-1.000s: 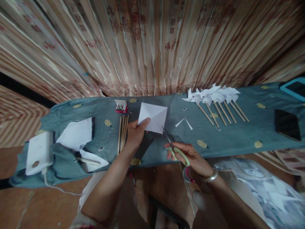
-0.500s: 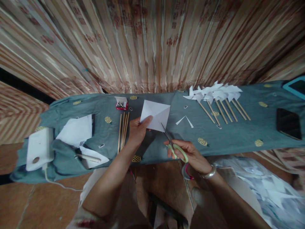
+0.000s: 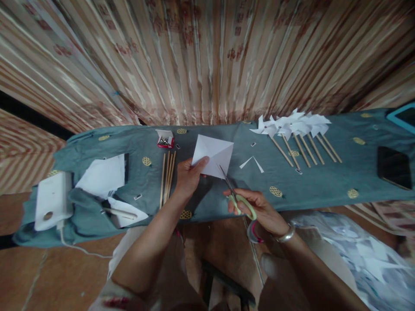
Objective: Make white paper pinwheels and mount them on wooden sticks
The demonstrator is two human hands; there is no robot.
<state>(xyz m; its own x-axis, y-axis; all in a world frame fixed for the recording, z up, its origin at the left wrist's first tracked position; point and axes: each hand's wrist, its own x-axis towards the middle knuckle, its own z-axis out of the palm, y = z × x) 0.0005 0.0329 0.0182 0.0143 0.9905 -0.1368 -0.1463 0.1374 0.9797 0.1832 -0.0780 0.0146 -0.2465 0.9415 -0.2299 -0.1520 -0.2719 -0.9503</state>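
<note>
My left hand point(image 3: 189, 176) pinches a square sheet of white paper point(image 3: 212, 149) by its left side, thumb on top. Creases run across the sheet and meet near its middle. In my right hand point(image 3: 261, 209) is a pair of scissors point(image 3: 241, 204) with pale green handles, fingers through the loops. The blades lie at the sheet's lower right corner, their tips pointing toward the middle. Two thin white paper offcuts point(image 3: 252, 163) rest on the cloth to the right of the sheet.
Several wooden sticks point(image 3: 167, 179) and a small red box of metal pins point(image 3: 165, 140) are at the left. Finished paper pinwheels point(image 3: 293, 125) lie back right, near a dark phone point(image 3: 394, 167). Far left are white paper sheets point(image 3: 105, 175) and a white corded device point(image 3: 53, 201).
Almost nothing differs. The sheet and scissors stay in my hands, with the blades at the same corner; the view has shifted very slightly.
</note>
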